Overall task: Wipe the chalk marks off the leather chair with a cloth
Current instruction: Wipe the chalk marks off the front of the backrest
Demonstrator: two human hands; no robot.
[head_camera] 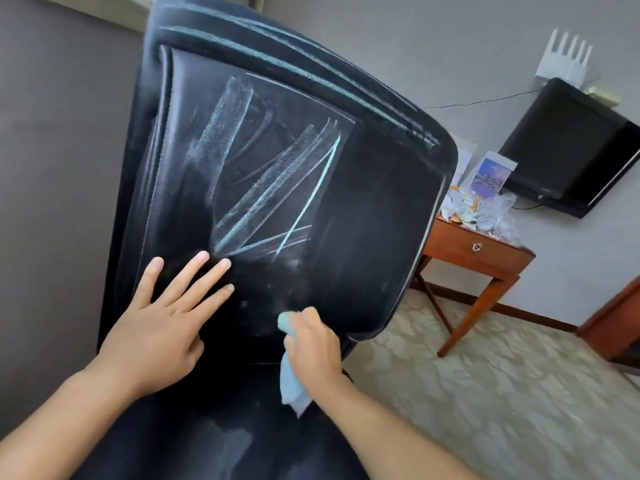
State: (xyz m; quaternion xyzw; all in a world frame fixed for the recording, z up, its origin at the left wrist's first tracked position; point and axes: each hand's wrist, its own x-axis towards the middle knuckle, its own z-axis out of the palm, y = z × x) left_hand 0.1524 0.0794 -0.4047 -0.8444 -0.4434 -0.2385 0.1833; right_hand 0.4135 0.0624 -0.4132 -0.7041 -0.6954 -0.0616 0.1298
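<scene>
A black leather chair (367, 209) fills the middle of the view, its backrest facing me. Pale blue-white chalk marks (266, 188) cross the upper and middle backrest in streaks, and more lines run along the top edge. My left hand (162, 320) lies flat on the lower backrest with fingers spread, just below the streaks. My right hand (313, 344) is closed around a light blue cloth (291, 386) and presses it to the lower backrest, right of the left hand. The cloth's tail hangs under the wrist.
A wooden side table (481, 258) with a drawer stands to the right, piled with papers and plastic. Above it a black TV (571, 147) is mounted on the wall. Patterned carpet (502, 393) covers the floor at right. A grey wall (52, 168) lies behind at left.
</scene>
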